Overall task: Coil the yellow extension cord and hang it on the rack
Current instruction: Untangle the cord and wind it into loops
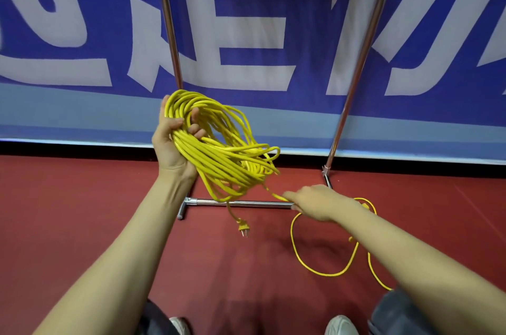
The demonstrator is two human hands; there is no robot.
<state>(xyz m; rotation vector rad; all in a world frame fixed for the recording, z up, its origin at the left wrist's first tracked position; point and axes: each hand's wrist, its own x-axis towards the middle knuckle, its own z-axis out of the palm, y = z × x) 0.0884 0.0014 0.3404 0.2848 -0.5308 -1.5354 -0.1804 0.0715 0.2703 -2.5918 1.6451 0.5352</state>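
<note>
Left fingers grip yellow extension cord coil — long axis slanting down-right; right fingers pinch strand.

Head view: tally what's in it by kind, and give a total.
Yellow extension cord: 1
Rack: 1
Hands: 2 (left hand, right hand)
Shoes: 2 (left shoe, right shoe)
Banner: 1
Total: 7

Likely a sports hall: red court flooring, big blue-and-white barrier banner.
</note>
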